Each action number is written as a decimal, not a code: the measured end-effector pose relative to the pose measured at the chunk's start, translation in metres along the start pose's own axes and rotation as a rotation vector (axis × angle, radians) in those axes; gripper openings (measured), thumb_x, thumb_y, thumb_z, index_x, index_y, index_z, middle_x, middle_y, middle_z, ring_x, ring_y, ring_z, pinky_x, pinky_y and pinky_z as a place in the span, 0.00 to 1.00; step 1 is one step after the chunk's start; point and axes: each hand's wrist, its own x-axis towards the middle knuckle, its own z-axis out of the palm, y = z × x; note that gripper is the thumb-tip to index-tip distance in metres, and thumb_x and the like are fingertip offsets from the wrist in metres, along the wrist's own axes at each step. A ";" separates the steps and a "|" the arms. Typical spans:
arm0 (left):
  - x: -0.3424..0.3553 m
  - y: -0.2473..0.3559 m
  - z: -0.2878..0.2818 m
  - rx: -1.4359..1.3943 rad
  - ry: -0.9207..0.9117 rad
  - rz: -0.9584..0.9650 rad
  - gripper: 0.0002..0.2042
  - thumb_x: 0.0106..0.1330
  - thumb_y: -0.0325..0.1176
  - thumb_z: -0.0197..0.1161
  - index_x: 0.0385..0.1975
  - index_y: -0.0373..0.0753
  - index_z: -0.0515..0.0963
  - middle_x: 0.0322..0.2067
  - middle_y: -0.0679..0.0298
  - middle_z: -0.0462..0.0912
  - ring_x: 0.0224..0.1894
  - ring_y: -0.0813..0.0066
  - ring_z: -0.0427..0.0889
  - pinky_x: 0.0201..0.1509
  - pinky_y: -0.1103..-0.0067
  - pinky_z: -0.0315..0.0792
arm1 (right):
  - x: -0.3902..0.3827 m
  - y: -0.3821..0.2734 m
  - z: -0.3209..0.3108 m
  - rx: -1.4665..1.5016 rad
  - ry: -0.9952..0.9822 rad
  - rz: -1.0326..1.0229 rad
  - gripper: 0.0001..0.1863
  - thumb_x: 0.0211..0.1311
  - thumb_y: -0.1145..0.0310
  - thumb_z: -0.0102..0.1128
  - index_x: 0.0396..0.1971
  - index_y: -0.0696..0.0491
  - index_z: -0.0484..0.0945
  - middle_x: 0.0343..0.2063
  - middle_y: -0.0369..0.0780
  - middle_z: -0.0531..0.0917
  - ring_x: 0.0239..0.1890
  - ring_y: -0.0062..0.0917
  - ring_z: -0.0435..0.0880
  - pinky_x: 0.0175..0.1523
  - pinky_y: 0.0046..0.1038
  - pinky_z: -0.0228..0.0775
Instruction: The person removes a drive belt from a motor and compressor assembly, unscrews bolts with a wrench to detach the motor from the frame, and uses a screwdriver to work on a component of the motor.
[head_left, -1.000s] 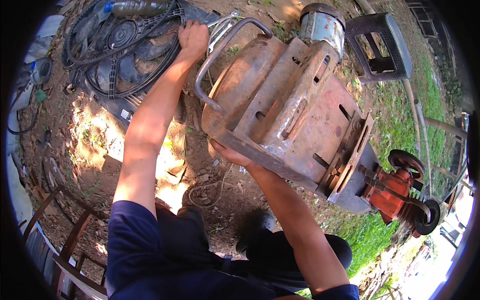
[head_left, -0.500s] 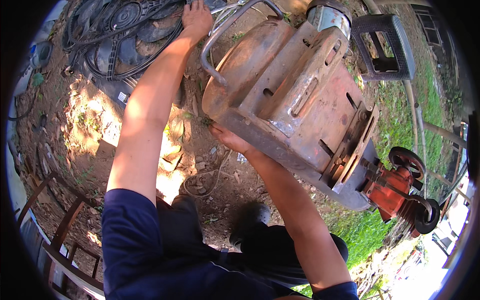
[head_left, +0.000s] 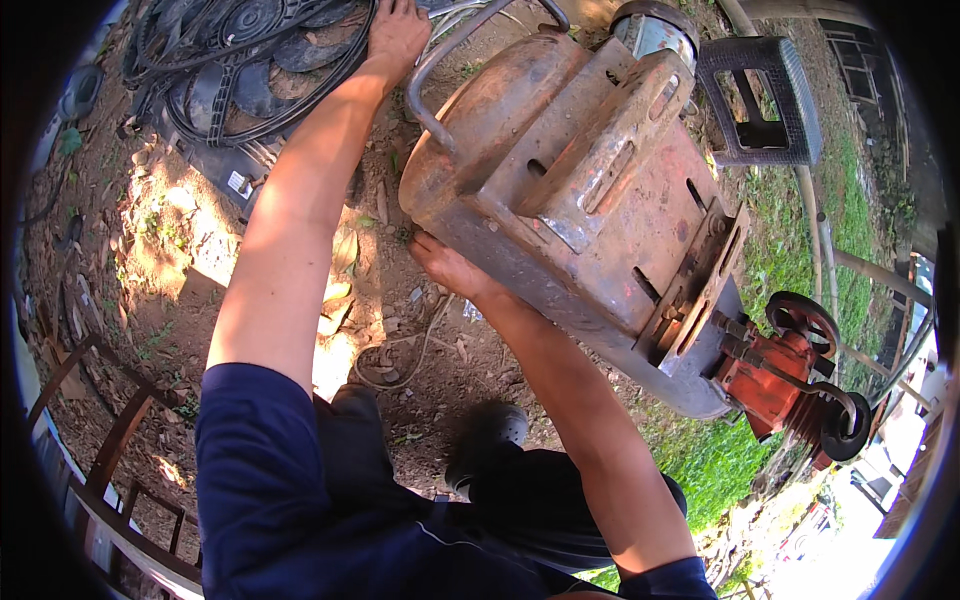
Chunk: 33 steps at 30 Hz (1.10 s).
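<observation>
A rusty air compressor tank (head_left: 470, 150), with a bent-pipe handle (head_left: 425, 95) and a slotted mounting plate on its side, lies tilted across the middle and right. My right hand (head_left: 450, 268) is at its lower left edge, fingers curled against the rim and partly hidden by it. Up at the picture's top edge is my left hand (head_left: 398, 35), between the handle and a heap of black hoses or cables (head_left: 215, 110). Its fingertips are cut off there, so its grip cannot be made out. A red pump-like part (head_left: 765, 385) with black wheels sits at the tank's right end.
A dark plastic stool (head_left: 800, 100) lies at the upper right beside grass (head_left: 715, 470). A rusty metal frame (head_left: 115, 440) stands at the lower left. Between my feet and the tank, a thin looped cord (head_left: 385, 380) rests on leaf-strewn dirt.
My right hand has slid slightly up and left along the tank's edge, and more of its fingers show. The whole view has shifted a little; my left hand stays in nearly the same place.
</observation>
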 end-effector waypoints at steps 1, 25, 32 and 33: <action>0.001 0.002 -0.005 0.037 0.002 0.033 0.12 0.62 0.31 0.52 0.42 0.37 0.78 0.43 0.57 0.79 0.55 0.64 0.72 0.54 0.66 0.61 | 0.000 0.006 0.004 -0.024 0.056 0.010 0.25 0.71 0.53 0.29 0.61 0.52 0.59 0.64 0.39 0.64 0.69 0.29 0.58 0.74 0.34 0.44; 0.013 -0.027 0.022 -0.104 -0.203 -0.089 0.12 0.62 0.32 0.53 0.44 0.38 0.77 0.44 0.54 0.78 0.52 0.56 0.76 0.56 0.63 0.68 | 0.009 0.013 0.023 0.117 0.258 -0.076 0.19 0.65 0.65 0.41 0.54 0.53 0.65 0.56 0.43 0.71 0.60 0.33 0.72 0.64 0.32 0.63; -0.046 -0.098 -0.128 -0.041 -0.274 -0.013 0.14 0.60 0.28 0.57 0.45 0.35 0.77 0.50 0.52 0.78 0.55 0.55 0.77 0.56 0.62 0.73 | 0.003 -0.032 -0.027 -0.274 0.089 -0.283 0.12 0.58 0.68 0.55 0.40 0.58 0.75 0.42 0.46 0.76 0.47 0.42 0.79 0.55 0.37 0.72; -0.051 -0.104 -0.141 0.008 -0.284 0.002 0.13 0.59 0.28 0.58 0.45 0.36 0.77 0.50 0.53 0.79 0.55 0.55 0.77 0.55 0.62 0.73 | -0.002 -0.037 -0.031 -0.246 0.086 -0.256 0.12 0.58 0.66 0.56 0.39 0.58 0.76 0.43 0.46 0.76 0.49 0.42 0.78 0.55 0.38 0.71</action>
